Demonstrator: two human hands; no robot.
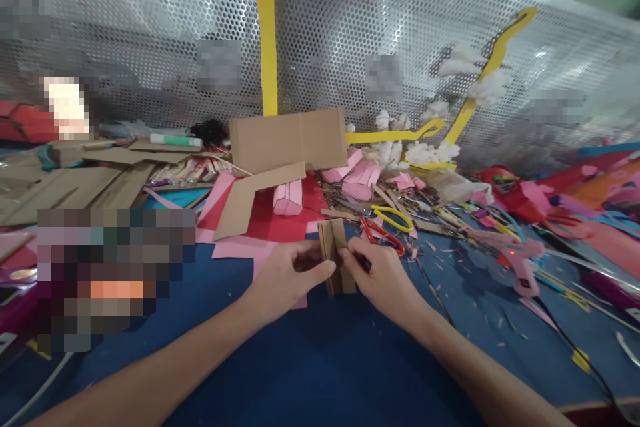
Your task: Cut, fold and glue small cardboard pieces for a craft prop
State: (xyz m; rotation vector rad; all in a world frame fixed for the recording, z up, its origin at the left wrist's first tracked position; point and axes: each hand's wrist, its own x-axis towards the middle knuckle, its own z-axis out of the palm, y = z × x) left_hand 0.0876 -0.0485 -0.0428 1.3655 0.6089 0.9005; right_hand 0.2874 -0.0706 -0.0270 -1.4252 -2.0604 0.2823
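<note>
A small folded cardboard piece [336,240] stands upright over the blue table [310,373], near the middle of the view. My left hand [293,277] grips its left side, thumb in front and fingers partly hidden behind. On the right side, my right hand [377,273] pinches the same piece between thumb and curled fingers. Just behind it lie scissors with red and yellow handles [393,219]. Pink and red paper sheets [240,250] lie behind my left hand, with a bent cardboard strip [240,203] and a pink paper shape [289,198] on them.
A larger cardboard panel [287,140] leans near the perforated metal screen [320,33]. To the right, a pink glue gun [523,260] with a black cord lies among paper scraps. Flat cardboard sheets [75,190] and a glue stick [175,140] are at the left.
</note>
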